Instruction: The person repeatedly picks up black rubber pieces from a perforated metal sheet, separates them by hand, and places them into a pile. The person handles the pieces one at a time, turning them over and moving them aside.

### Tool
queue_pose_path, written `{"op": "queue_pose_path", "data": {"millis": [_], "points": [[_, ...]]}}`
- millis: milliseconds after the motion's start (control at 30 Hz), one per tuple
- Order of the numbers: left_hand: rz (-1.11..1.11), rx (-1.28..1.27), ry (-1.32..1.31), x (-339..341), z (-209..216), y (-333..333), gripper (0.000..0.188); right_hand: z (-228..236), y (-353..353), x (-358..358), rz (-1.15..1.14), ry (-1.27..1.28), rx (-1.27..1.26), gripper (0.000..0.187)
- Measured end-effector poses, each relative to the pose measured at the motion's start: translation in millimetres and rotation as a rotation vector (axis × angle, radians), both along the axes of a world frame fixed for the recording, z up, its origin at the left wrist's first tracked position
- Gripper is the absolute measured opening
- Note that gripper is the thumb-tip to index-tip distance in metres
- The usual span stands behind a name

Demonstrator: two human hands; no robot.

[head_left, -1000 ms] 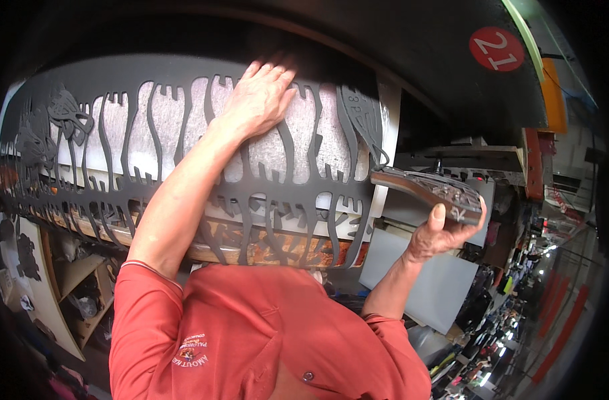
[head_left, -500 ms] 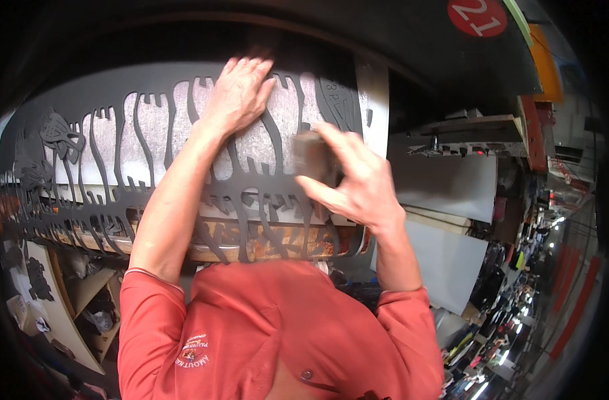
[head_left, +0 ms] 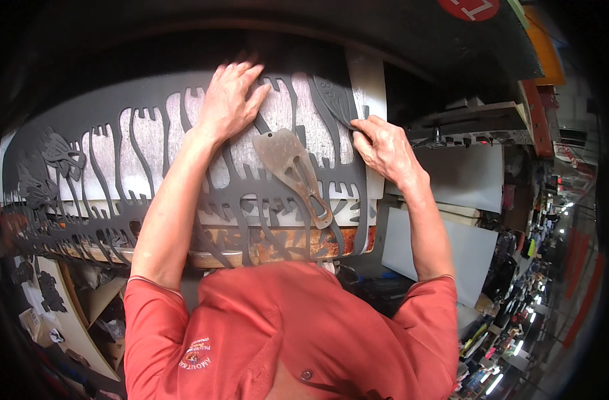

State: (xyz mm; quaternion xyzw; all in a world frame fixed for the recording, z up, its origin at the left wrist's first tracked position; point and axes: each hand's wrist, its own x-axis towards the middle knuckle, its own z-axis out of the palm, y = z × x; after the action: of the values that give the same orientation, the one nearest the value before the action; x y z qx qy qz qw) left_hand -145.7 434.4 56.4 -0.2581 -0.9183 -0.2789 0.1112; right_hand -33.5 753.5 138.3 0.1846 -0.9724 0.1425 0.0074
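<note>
A dark grey sheet [head_left: 138,90], cut through with rows of sole-shaped openings, lies across a pale board [head_left: 144,130]. My left hand [head_left: 230,107] rests on it with fingers stretched forward, their tips slightly blurred. At the sheet's right end, my right hand [head_left: 386,148] pinches the lower tip of a dark cut-out piece [head_left: 332,99] with embossed marks. Between my hands a flat metal cutting die [head_left: 290,163], wide at the top and slotted toward its narrow end, lies tilted on the sheet, touched by neither hand.
Loose dark cut-outs [head_left: 63,155] are heaped at the left. The sheet's cut strips hang over the worn wooden front edge [head_left: 271,243]. A dark machine part [head_left: 304,27] overhangs the far side. Grey panels [head_left: 444,250] and a cluttered shelf [head_left: 478,120] stand to the right.
My right hand has let go of the metal die, which now lies on the sheet, and has moved right to grip the cut-out piece. My left hand has shifted slightly left.
</note>
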Motion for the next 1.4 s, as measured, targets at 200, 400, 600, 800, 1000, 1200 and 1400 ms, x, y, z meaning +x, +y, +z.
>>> {"op": "queue_pose_path", "data": {"millis": [200, 400, 600, 800, 1000, 1200, 1400], "points": [[-0.258, 0.125, -0.110, 21.8, 21.8, 53.6, 0.053, 21.8, -7.1, -25.3, 0.108, 0.142, 0.116, 0.018], [-0.225, -0.032, -0.178, 26.6, 23.5, 75.6, 0.063, 47.0, 7.2, -63.0, -0.159, 0.299, -0.222, 0.019], [-0.241, -0.023, -0.091, 28.3, 12.4, 73.4, 0.061, 37.7, 40.2, -54.1, -0.352, 0.342, -0.246, 0.020], [-0.235, -0.013, -0.138, 23.1, 14.2, 73.3, 0.064, 51.1, 76.4, -4.6, -0.975, 0.276, -0.955, 0.030], [-0.271, 0.492, -0.518, 45.6, 64.3, 54.1, 0.081, 3.2, -38.8, 36.6, -0.505, 0.364, -0.557, 0.030], [-0.111, 1.323, -0.912, 96.6, 79.3, 14.2, 0.026, -1.7, -138.7, 41.8, 0.099, 0.334, -0.532, 0.053], [0.074, 1.369, -0.741, 122.0, 60.4, -24.8, 0.027, -7.9, -143.1, 47.2, 0.191, 0.207, -0.568, 0.068]]}}
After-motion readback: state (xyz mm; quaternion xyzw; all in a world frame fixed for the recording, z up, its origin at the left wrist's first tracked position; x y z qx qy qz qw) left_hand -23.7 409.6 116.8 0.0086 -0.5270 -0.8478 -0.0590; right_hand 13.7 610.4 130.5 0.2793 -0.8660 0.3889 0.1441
